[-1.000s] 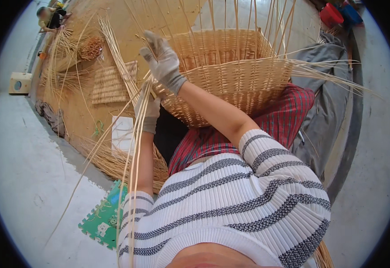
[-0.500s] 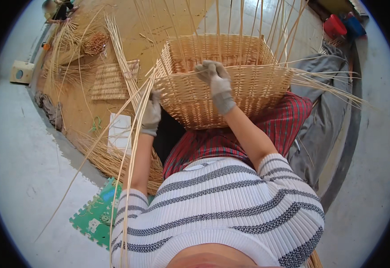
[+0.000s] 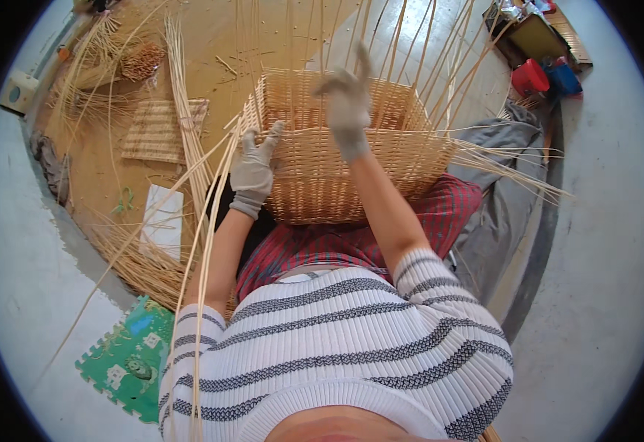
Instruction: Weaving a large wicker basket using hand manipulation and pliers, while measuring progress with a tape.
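Note:
A rectangular wicker basket [image 3: 315,188] rests on my lap, its upright stakes [image 3: 410,51] fanning above the rim. My left hand [image 3: 254,171], in a grey glove, grips the basket's near left corner, fingers pointing up along the wall. Several long loose canes [image 3: 204,243] run from that corner down past my left arm. My right hand [image 3: 348,107], also gloved and blurred, is raised over the middle of the rim with fingers curled, seemingly pinching a thin cane strand.
To the left on the round straw mat [image 3: 116,243] lie a flat woven panel [image 3: 161,131], a white board [image 3: 161,221] and bundles of cane [image 3: 108,66]. A green foam tile [image 3: 127,361] sits lower left. A red tub [image 3: 530,77] and grey cloth [image 3: 510,147] are at right.
My right hand has moved from the basket's left corner along the front wall and up over the rim's middle. My left hand stays at the left corner.

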The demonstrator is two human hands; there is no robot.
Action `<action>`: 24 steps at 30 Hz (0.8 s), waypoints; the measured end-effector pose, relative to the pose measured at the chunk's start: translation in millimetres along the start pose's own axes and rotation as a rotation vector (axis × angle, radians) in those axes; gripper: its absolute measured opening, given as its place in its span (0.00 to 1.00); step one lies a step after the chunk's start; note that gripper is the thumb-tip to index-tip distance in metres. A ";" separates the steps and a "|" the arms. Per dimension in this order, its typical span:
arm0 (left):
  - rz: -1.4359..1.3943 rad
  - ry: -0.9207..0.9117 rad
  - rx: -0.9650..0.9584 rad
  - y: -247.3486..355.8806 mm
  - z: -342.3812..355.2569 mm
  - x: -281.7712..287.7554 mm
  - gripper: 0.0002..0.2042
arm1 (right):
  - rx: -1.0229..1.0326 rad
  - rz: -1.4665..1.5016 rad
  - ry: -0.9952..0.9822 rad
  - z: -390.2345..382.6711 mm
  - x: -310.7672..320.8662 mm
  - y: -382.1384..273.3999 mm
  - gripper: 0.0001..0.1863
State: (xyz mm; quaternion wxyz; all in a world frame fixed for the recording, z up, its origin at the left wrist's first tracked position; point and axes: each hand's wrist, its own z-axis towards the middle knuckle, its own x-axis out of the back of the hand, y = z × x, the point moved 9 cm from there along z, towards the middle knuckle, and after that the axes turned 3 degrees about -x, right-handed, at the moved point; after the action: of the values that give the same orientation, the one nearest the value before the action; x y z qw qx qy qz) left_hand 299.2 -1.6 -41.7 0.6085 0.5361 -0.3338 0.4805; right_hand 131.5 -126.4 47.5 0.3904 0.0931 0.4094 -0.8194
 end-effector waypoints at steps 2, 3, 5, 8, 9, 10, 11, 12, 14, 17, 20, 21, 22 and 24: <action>0.181 0.025 -0.012 -0.1 -0.5 4.0 0.39 | -0.277 -0.352 0.330 -83.0 43.7 -11.3 0.28; 0.241 0.216 -0.103 11.7 1.3 7.7 0.34 | -0.362 -0.357 0.421 -110.1 66.4 -6.3 0.27; 0.107 0.250 -0.243 57.9 13.1 31.0 0.34 | -0.454 -0.382 0.507 -115.7 94.0 -1.0 0.26; -0.064 0.055 -0.290 96.8 16.4 -0.5 0.34 | 0.048 -1.393 0.096 -33.2 26.1 -39.2 0.31; 0.011 0.019 -0.228 94.6 16.9 -21.9 0.35 | 0.239 -1.624 -0.071 -9.1 -6.6 -47.3 0.34; 0.081 -0.015 -0.175 97.2 20.4 -37.4 0.36 | 0.241 -1.644 -0.079 -1.0 -5.1 -50.9 0.34; 0.235 0.040 -0.222 105.8 21.3 -31.2 0.37 | 0.004 -1.293 0.096 4.0 23.2 -53.2 0.36; 0.222 0.041 -0.213 102.1 21.0 -26.6 0.37 | -0.216 -0.911 0.247 1.8 47.5 -43.7 0.38; 0.249 -0.004 -0.260 109.2 21.3 -22.1 0.34 | -0.027 -0.596 0.382 -53.1 94.8 -81.1 0.27; 0.093 0.197 -0.401 146.1 36.2 1.1 0.28 | -0.084 -0.786 0.477 -107.7 143.9 -90.6 0.17; -0.136 0.266 -0.564 199.1 25.8 7.6 0.29 | -0.079 -1.145 0.485 -70.0 115.2 -109.1 0.12; -0.057 0.066 -0.404 204.3 33.9 -21.8 0.32 | -0.059 -1.280 0.330 -34.3 97.2 -105.4 0.11; 0.020 -0.132 -0.247 203.9 37.6 -53.3 0.34 | -0.037 -1.413 0.168 -17.3 86.4 -104.4 0.10; 0.064 -0.121 -0.259 202.2 42.7 -66.1 0.37 | -0.068 -0.998 0.329 -27.7 103.6 -126.5 0.11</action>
State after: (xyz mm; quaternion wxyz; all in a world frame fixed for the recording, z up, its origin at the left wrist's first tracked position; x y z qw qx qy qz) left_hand 92.4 -65.6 -26.9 0.6359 0.4702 -0.4458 0.4194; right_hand -33.9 -118.6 56.3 -0.1140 0.0012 0.4862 -0.8664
